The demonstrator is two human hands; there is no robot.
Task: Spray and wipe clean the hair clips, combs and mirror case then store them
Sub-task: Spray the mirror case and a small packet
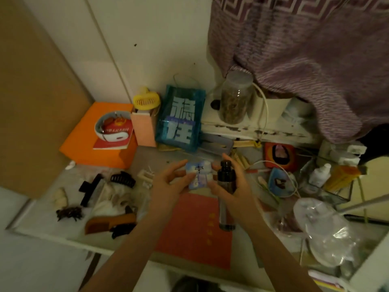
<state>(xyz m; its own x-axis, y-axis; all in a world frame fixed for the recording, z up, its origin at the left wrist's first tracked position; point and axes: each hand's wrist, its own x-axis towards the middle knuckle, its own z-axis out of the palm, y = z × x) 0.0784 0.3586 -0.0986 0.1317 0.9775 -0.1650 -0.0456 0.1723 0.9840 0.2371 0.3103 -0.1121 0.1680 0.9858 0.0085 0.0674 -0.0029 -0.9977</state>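
Hands: both over mid-desk, above red booklet (195, 230).
Left hand (168, 184): holds small blue-white mirror case (199, 174) at its left edge; fingers partly spread, tips on the case, thumb toward far side.
Right hand (233, 186): wrapped round dark spray bottle (226, 186); fingers curled on bottle body, thumb near the cap; bottle upright-ish, cap just beside case's right edge.
Mirror case: held in air btwn the two hands, centre of view, tilted; whether it touches the bottle, can't tell.
Clips: black claw clip (123, 179) far-left of left hand; long black clip (91, 189) further left; dark spiky clip (69, 213) near left desk edge; another black clip (123, 229) near side, just beside comb.
Comb: brown wooden comb (109, 223) on desk, near-left, beside a white cloth (109, 199).
Far side: blue bag w/ white characters (181, 119), pink box (144, 129), yellow mini fan (146, 99), orange folder (99, 133) w/ white neck gadget (112, 127) on top.
Right side: jar (235, 98) on white shelf, white bottle (320, 174), crumpled clear plastic bag (324, 230), purple curtain (305, 49) above.
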